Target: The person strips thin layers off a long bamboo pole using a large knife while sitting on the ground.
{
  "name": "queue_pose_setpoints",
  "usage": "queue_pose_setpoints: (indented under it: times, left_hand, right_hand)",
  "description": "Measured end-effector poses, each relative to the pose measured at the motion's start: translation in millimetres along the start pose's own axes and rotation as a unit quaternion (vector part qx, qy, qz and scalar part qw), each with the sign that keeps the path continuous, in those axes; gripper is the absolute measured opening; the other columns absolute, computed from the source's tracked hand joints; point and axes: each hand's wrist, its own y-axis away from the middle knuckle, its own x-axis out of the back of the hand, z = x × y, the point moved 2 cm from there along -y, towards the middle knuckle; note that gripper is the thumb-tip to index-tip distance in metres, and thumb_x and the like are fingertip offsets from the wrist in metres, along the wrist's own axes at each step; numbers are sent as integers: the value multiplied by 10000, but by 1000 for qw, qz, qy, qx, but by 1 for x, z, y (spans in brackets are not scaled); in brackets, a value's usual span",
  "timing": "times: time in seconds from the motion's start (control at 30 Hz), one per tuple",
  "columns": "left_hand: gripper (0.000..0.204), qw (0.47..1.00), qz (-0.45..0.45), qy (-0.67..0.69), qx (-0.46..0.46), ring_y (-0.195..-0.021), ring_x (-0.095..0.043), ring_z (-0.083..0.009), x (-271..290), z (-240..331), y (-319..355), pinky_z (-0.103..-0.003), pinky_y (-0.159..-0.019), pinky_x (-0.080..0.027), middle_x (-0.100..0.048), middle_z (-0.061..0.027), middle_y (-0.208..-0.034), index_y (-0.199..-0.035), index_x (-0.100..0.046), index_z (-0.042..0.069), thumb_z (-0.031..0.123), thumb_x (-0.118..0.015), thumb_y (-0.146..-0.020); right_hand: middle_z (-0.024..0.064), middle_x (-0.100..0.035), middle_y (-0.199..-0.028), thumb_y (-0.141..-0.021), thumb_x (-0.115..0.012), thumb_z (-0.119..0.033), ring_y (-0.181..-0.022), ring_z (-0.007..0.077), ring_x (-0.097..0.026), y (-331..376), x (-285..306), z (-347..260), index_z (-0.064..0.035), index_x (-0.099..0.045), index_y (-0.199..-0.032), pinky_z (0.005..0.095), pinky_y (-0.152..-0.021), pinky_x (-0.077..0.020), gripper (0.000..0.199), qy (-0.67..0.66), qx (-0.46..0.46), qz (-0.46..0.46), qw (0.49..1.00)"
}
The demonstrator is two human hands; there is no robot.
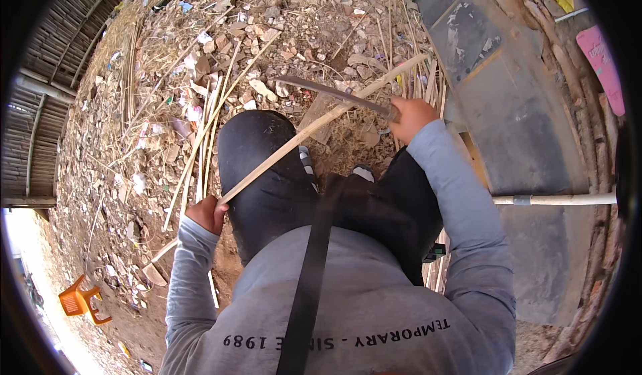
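Observation:
A long, pale strip of split bamboo or wood [281, 153] runs slantwise across my left knee, from lower left to upper right. Its near part is gripped in my left hand [207, 215], the fingers closed around it; the tail end sticks out past that hand. My right hand [413, 119] is closed on the handle of a long-bladed knife [322, 90]. The blade points left and crosses the strip just beyond my knees; whether its edge bites in, I cannot tell. Several loose strips [208, 134] lie on the ground left of my left knee.
Rubble and litter [281, 40] cover the ground ahead. More thin strips [438, 90] lie by my right hand. Dark sheets [528, 127] and a white pipe [555, 200] are on the right, near a pink object [602, 64]. An orange chair [83, 301] stands at lower left, below a slatted wall [40, 121].

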Motion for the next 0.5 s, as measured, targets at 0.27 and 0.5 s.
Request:
queue_pose_setpoints:
  times: [0.27, 0.5]
  left_hand:
    - [487, 999, 21, -35, -1, -582, -575, -441, -7, -6, 6, -489, -524, -444, -553, -223, -602, -781, -516, 32, 495, -508, -930]
    - [533, 998, 34, -45, -8, -580, -574, -441, -3, -2, -6, -489, -524, -444, -554, -224, -607, -767, -526, 24, 529, -479, -932]
  right_hand:
    - [211, -660, -917, -723, -652, -210, -865, 411, -620, -4, 27, -6, -62, -639, -989, 474, -787, -504, 304, 70, 8, 10, 997]
    - [189, -668, -936, -767, -640, -202, -914, 372, -637, -14, 21, 51, -92, -629, -1065, 460, -823, -512, 318, 70, -100, 70, 990]
